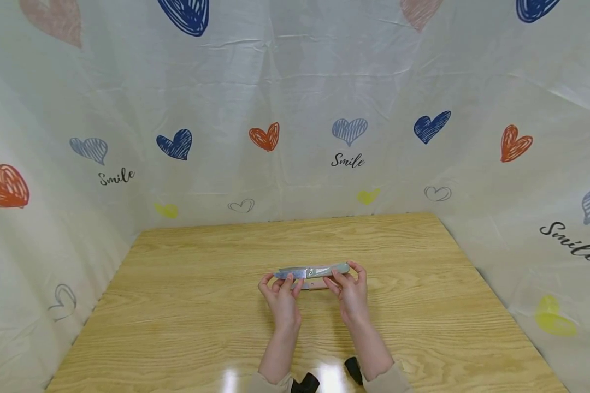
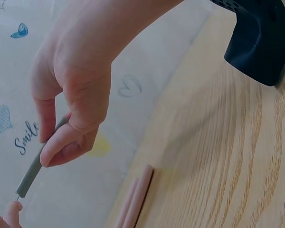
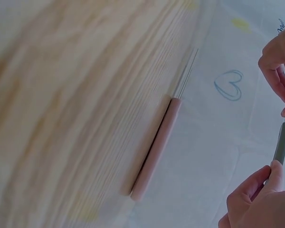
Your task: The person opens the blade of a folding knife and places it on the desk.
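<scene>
A knife with a grey-green handle (image 1: 328, 271) and a shiny blade (image 1: 297, 274) is held roughly level above the table. My left hand (image 1: 284, 305) pinches the blade end. My right hand (image 1: 352, 299) grips the handle between thumb and fingers; that grip shows large in the left wrist view, where the handle (image 2: 31, 173) slants down to the left. Below lies a second knife with a pink handle (image 1: 317, 285), partly hidden by the hands. In the right wrist view its pink handle (image 3: 159, 147) and thin blade (image 3: 186, 73) rest on the wood.
The wooden table (image 1: 201, 305) is bounded by a pale curtain (image 1: 305, 93) printed with hearts and "Smile", behind and along both sides. Dark wrist mounts (image 1: 306, 383) sit by both sleeves.
</scene>
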Demonstrator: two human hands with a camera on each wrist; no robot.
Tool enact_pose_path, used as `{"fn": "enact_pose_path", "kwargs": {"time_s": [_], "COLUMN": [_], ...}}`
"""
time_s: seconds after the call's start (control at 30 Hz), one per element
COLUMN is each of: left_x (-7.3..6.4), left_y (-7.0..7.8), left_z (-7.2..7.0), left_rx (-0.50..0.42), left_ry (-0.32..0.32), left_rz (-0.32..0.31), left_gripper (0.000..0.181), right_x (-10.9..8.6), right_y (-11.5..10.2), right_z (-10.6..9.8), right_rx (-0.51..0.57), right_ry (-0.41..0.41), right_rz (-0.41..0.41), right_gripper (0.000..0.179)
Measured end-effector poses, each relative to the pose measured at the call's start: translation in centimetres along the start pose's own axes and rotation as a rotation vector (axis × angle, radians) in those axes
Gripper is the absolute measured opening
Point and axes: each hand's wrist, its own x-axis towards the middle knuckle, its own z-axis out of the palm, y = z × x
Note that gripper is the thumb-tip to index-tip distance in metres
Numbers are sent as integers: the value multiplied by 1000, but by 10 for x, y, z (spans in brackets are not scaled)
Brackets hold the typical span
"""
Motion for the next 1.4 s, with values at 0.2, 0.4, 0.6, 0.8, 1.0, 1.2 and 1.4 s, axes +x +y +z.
{"fn": "enact_pose_path", "kwargs": {"time_s": [0.2,0.4,0.6,0.8,1.0,1.2,1.4], "left_x": [3,8,10,12,18,22,26], "left_y": [2,5,5,8,16,20,28], "left_z": [-2,-3,-5,-7,-13,-20,-32], "left_rx": [-7,-21,-38,-38,26,101,231], "left_ry": [-12,11,47,6,-9,-54,-170], "left_rz": [23,65,53,25,-8,-47,-103], "left_gripper": [43,45,43,28,13,24,37], "right_x": [1,3,6,10,14,15,16], "right_y": [0,-3,-6,-13,-24,-33,-41], "right_z": [-2,-5,-9,-13,-21,-32,-47], "right_rx": [-32,-112,-209,-196,-220,-318,-514], "right_ry": [-35,-65,-75,-43,-41,-111,-248], "right_rz": [-4,-7,-3,21,50,96,110], "right_gripper": [46,45,42,41,43,47,61]}}
